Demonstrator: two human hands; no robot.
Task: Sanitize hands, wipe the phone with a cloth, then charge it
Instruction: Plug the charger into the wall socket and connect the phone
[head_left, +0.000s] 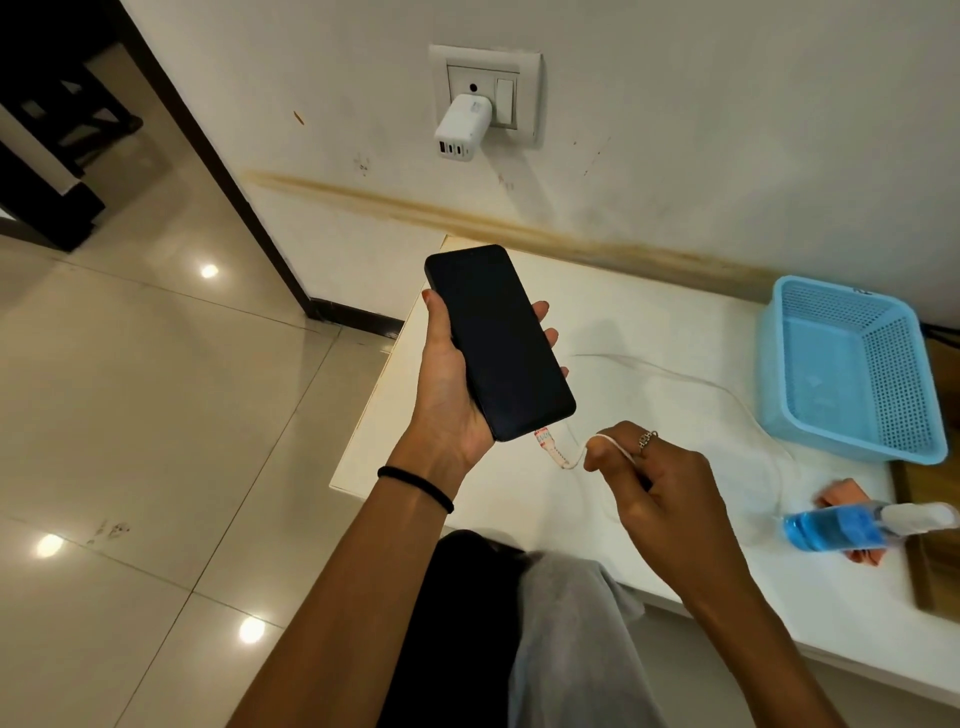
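My left hand (447, 384) holds a black phone (498, 343) with a dark screen above the left end of the white table (649, 332). A white charging cable (558, 454) is plugged into the phone's bottom edge. It loops over the fingers of my right hand (660, 488), which grips it just below and right of the phone. The rest of the cable trails across the table toward the right. A white charger adapter (462, 127) sits in the wall socket (485, 93) above. An orange cloth (839, 496) lies under a blue sanitizer bottle (836, 530) at the right.
A light blue plastic basket (852, 364) stands at the table's right against the wall. A wooden board (935, 566) sits at the far right edge. Glossy floor tiles (130, 415) spread to the left. My lap, in black and grey fabric, is below the table's front edge.
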